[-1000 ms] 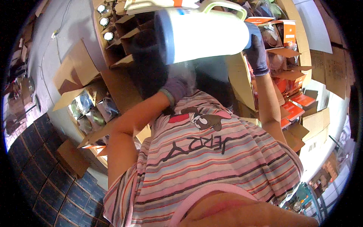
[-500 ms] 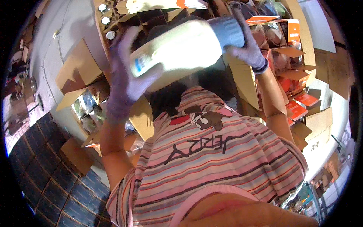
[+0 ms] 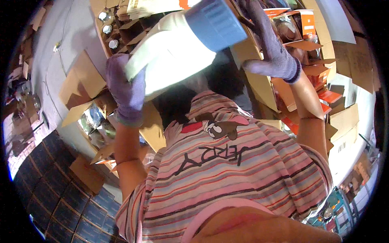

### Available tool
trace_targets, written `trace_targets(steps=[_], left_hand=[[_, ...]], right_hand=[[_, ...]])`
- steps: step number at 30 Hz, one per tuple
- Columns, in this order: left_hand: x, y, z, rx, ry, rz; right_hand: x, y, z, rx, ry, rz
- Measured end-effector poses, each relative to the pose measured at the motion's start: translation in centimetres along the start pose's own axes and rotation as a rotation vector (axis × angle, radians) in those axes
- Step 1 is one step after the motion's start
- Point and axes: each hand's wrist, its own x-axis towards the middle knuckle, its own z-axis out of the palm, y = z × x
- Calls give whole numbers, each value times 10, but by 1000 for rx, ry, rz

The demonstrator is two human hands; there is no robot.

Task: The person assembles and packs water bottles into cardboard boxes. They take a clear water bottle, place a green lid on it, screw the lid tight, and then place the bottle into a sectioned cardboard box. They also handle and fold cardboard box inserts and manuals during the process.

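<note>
A large white plastic jug (image 3: 176, 60) with a wide, ribbed blue cap (image 3: 216, 25) is held up in front of my chest, tilted with its cap toward the upper right. My left hand (image 3: 126, 87), in a purple knit glove, is closed round the jug's handle at its left side. In a matching glove, my right hand (image 3: 273, 56) is off the jug, to the right of the cap. Its thumb stands apart from the stretched fingers, and nothing is in it.
Beyond the jug, a divided cardboard carton (image 3: 129, 31) holds white-capped bottles (image 3: 107, 29), with flat printed cartons (image 3: 156, 5) on top. At right, a big carton holds orange-and-white boxes (image 3: 308, 23). An open carton (image 3: 81, 111) with plastic-wrapped items stands at left.
The jug has tipped further upright, its cap swinging up and nearer. My right hand has let go of the cap and moved off to the right. My left hand now grips the handle.
</note>
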Motion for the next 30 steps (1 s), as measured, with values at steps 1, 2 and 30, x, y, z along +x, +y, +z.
trace_targets(steps=[1,2,30], left_hand=[[3,5,1,-10,14,77],[7,9,0,-23,25,154],[6,-11,0,-96,-171,-220]], right_hand=[[6,-2,4,-81,21,-35],[8,-3,5,-162,43,-66],[51,-12,-33,-1,-143,-182]])
